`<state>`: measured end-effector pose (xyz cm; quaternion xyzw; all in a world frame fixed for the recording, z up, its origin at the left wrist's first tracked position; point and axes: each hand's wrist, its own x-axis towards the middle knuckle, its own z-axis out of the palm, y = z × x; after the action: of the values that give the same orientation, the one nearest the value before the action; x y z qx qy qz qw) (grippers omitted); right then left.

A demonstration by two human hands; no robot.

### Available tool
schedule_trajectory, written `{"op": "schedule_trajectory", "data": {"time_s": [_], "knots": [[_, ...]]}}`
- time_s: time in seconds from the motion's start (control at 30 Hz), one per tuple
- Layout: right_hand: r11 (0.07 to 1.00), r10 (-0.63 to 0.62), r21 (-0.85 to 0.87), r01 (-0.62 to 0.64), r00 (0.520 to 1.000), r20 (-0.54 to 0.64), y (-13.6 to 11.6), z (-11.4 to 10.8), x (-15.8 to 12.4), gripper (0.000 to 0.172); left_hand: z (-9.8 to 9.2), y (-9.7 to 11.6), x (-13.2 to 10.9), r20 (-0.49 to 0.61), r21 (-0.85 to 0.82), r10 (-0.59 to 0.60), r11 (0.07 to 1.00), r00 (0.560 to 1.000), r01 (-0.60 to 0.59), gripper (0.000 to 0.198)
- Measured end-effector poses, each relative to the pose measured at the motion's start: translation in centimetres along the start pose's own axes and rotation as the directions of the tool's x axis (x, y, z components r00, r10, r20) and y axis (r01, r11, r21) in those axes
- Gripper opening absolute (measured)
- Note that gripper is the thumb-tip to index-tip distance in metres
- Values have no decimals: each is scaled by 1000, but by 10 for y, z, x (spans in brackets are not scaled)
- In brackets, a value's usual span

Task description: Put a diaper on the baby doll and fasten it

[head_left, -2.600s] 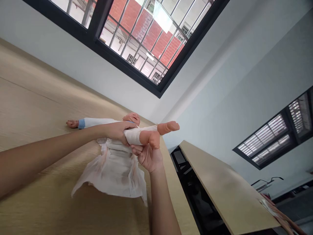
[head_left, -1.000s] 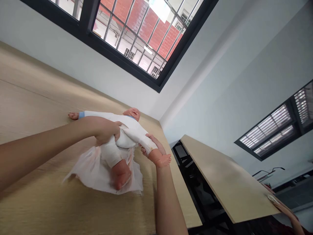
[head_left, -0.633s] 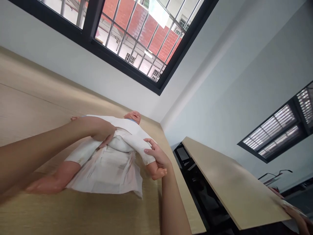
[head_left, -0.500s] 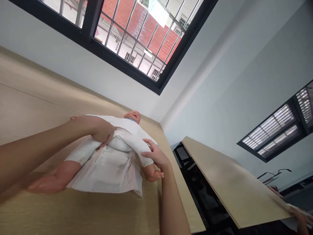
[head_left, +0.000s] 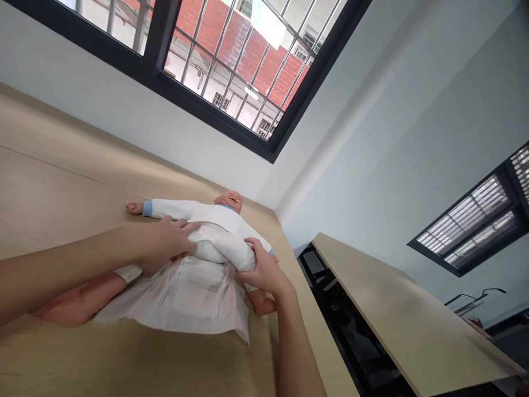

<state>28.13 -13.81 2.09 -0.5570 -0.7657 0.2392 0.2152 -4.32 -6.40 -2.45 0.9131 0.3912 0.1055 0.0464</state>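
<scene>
A baby doll [head_left: 229,200] in a white long-sleeved top with blue cuffs lies on its back on the wooden table [head_left: 53,193]. White cloth wraps its hips and upper legs. Below the hips a white diaper-like sheet [head_left: 185,300] spreads between the legs. My left hand [head_left: 167,242] rests with fingers apart on the doll's hip and thigh at the left. At the right, my right hand [head_left: 264,270] curves round the doll's other thigh, its thumb below and fingers above.
To the right stands a second wooden table [head_left: 384,309], with a dark gap and black frame parts between the two. A wall with a barred window [head_left: 231,66] rises behind the doll.
My left hand has turned and spread its fingers over the hip, and the doll's blue-cuffed arm at the left now shows. My right hand stays round the thigh, a little higher on it.
</scene>
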Motion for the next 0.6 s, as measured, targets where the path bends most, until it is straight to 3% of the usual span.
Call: {"op": "schedule_trajectory", "data": {"time_s": [0.07,0.23,0.37,0.53,0.6], "knots": [[1000,29,-1,-29,1000,9,-3,2,0,84,-1,6,-3,37,50,16,999,999,-18,54],[999,32,-27,-31,999,19,-2,8,3,87,-2,8,-1,-51,57,173,984,984,-170,49],[998,-24,-62,24,1000,3,1,13,5,100,-7,4,3,-62,4,227,974,972,-227,29],[999,-8,-53,10,999,40,1,15,7,123,-14,19,1,-111,-35,286,956,952,-292,31],[1000,-3,-11,4,999,49,4,16,8,127,-12,25,1,-148,-130,291,942,945,-310,28]]}}
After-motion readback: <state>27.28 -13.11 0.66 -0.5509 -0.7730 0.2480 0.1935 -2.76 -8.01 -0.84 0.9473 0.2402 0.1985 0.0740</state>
